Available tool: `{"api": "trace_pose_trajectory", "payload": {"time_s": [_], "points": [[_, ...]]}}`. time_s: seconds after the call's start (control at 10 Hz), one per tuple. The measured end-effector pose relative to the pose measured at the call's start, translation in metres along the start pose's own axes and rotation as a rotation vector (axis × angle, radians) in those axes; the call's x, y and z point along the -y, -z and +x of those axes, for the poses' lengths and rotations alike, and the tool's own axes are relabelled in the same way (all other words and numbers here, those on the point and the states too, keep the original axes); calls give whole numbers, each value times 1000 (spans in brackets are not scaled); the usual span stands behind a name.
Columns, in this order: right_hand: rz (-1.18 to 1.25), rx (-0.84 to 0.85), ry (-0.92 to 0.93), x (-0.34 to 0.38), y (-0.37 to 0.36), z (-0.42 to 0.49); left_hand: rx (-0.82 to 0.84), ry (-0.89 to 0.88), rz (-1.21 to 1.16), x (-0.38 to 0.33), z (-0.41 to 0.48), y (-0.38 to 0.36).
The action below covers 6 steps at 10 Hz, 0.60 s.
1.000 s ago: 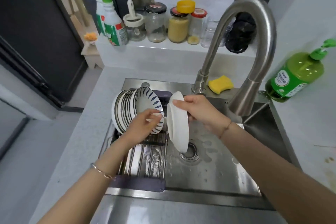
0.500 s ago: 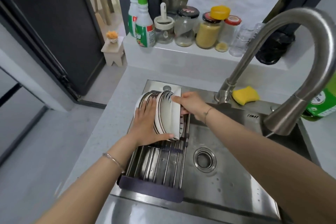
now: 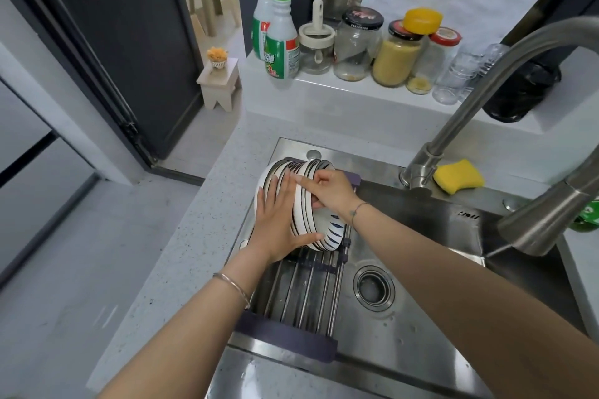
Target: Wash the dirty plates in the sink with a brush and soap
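Note:
Several white plates with blue-striped faces (image 3: 334, 232) stand on edge in a tight stack at the far end of a roll-up drying rack (image 3: 301, 298) laid across the left side of the steel sink (image 3: 421, 327). My left hand (image 3: 275, 223) lies flat against the stack's left side, fingers straight and thumb under the rims. From the right, my right hand (image 3: 335, 189) grips the outermost plates, its fingers curled over their rims and its index finger lying across the top edges. No brush is in view.
The curved steel faucet (image 3: 466, 120) arches over the right of the sink, with a yellow sponge (image 3: 457, 175) behind its base. A green soap bottle (image 3: 588, 219) peeks out at the right edge. Jars and spray bottles (image 3: 280, 42) line the back ledge. The drain (image 3: 375, 287) is open.
My right hand carried the white plate left and set it against the stack on the rack. My left hand shifted from the striped plate's face to the stack's left side.

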State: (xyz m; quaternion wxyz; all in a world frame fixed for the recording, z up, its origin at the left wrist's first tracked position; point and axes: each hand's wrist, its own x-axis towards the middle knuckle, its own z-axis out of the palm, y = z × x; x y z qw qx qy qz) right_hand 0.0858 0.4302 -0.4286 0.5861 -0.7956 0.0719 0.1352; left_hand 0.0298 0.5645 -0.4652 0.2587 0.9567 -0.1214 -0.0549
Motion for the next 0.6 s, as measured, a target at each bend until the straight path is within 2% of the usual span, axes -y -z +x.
{"api": "trace_pose_trajectory", "payload": {"time_s": [0.3,0.4,0.5,0.6], "points": [[57,61,-21,-8,-4,1,-22,-1,24,2,1,-1],[97,95,-97,-6,5,-8,-4,7,51,3,-1,0],[64,46,-135,-4,29,-20,24,55,25,-2,-1,8],[-46,28,-154,-8,60,-43,-29,29,-8,-22,-5,15]]}}
